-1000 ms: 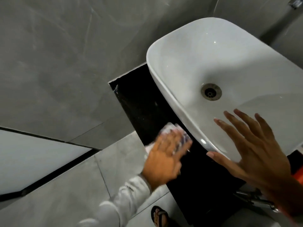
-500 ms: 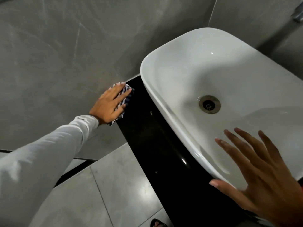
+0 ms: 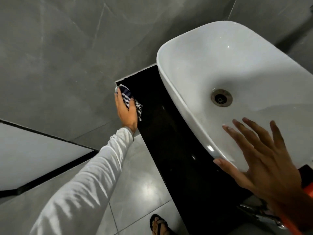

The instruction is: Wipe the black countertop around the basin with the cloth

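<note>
Dim; glare on floor tiles [image 3: 145, 187]

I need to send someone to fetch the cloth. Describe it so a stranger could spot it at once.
Start at the white basin and drop to the black countertop along its side. Follow that strip to its far end by the grey wall, where the left hand presses the cloth flat. It is the only patterned thing there: crumpled fabric, dark blue with white stripes.

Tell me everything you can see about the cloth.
The cloth is soft fabric with dark blue and white stripes, crumpled rather than folded. It lies at the far left corner of the black countertop, near the grey wall. The left hand presses flat on it and covers its middle; striped edges show beyond the fingers. It does not touch the white basin.
</note>
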A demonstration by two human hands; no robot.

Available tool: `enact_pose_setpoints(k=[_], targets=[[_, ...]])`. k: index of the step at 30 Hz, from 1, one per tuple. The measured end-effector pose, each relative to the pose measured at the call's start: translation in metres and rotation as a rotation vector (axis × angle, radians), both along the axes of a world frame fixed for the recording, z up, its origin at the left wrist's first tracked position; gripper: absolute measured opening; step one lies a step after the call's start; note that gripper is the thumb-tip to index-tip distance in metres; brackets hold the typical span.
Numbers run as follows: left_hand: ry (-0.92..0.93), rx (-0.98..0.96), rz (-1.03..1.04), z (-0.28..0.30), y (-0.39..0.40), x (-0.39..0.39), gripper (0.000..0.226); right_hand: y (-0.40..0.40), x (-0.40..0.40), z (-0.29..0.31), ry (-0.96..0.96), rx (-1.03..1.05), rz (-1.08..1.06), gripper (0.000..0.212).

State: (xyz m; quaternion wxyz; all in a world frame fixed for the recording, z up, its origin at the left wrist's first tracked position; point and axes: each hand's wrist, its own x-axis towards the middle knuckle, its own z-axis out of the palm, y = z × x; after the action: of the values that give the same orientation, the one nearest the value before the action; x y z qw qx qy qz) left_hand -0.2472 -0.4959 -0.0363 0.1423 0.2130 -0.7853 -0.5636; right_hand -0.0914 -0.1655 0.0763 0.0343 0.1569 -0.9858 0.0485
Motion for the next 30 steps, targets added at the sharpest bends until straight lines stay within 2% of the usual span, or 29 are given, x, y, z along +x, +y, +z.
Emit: enact_pose_setpoints(k=[6,12,13,15,18,21,23,26,28,30], targets=[[0.007,0.052,0.013,0.002,0.048,0.087,0.066,-0.002,0.003,0.003,-0.014,-0.006,-0.014,0.100],[-0.063,-0.081,-0.123,0.002,0.109,0.203,0.068,-0.001,0.001,0.002,-0.021,0.010,-0.036,0.101],[-0.081,-0.152,-0.198,0.003,0.118,0.221,0.068,0.000,0.002,0.001,-0.018,0.013,-0.041,0.100],[-0.106,-0.412,-0.386,0.006,0.132,0.252,0.069,0.002,0.001,0.000,-0.006,0.012,-0.042,0.098],[-0.013,-0.796,-0.720,0.005,0.139,0.275,0.074,0.002,0.001,-0.003,-0.006,0.019,-0.024,0.097],[0.108,-0.935,-0.994,0.007,0.109,0.235,0.071,0.005,0.000,-0.005,0.009,0.022,-0.022,0.096],[0.159,-1.009,-1.089,0.006,0.079,0.182,0.069,0.006,-0.001,-0.007,0.041,0.020,-0.021,0.095],[0.171,-1.071,-1.065,0.003,0.028,0.097,0.062,0.006,-0.001,-0.008,0.094,0.007,-0.011,0.094],[0.111,-1.103,-1.002,0.003,-0.002,0.039,0.062,0.007,-0.002,-0.010,0.103,-0.002,-0.005,0.094],[0.017,-1.069,-0.827,0.008,-0.027,-0.011,0.067,0.007,-0.003,-0.010,0.114,-0.004,0.000,0.094]])
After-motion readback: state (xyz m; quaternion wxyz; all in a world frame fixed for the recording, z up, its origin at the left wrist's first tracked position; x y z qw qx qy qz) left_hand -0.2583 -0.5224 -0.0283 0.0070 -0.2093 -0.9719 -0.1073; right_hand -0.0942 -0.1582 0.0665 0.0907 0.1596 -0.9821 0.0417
